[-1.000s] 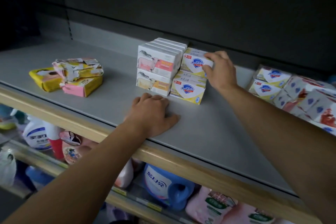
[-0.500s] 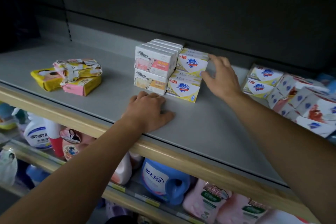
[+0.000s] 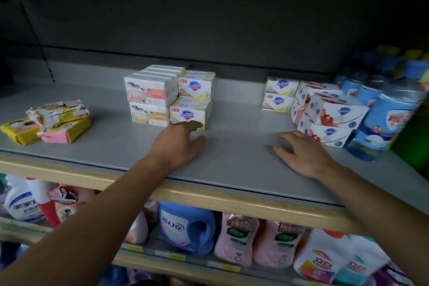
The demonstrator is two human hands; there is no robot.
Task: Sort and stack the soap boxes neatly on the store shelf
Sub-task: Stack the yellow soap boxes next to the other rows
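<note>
Resting flat on the grey shelf (image 3: 232, 169), both hands lie open and hold nothing: left hand (image 3: 178, 146) just before the yellow soap boxes (image 3: 192, 100), right hand (image 3: 301, 155) beside the red-and-white soap boxes (image 3: 329, 118). Farther back, two yellow boxes (image 3: 279, 95) stand stacked.

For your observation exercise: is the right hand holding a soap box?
No: the right hand lies flat on the shelf, fingers spread, holding nothing.
</note>
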